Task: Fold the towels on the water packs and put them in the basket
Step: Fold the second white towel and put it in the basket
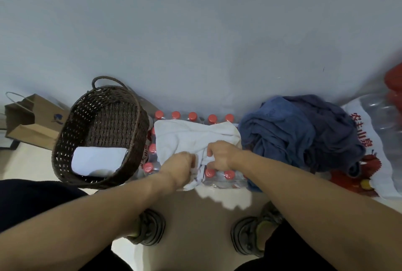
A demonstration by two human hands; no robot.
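Observation:
A white towel (pixel 187 138) lies spread over a pack of red-capped water bottles (pixel 219 176) in the middle. My left hand (pixel 181 167) and my right hand (pixel 219 155) both pinch its near edge, close together. To the right, a crumpled pile of blue towels (pixel 298 131) sits on another pack. A dark woven basket (pixel 102 118) stands at the left, with one folded white towel (pixel 97 159) lying inside it.
A brown paper bag (pixel 28 122) stands left of the basket. A further water pack in white printed wrap (pixel 378 140) lies at the far right. A grey wall rises right behind the packs. My two shoes (pixel 250 236) stand on the pale floor just in front.

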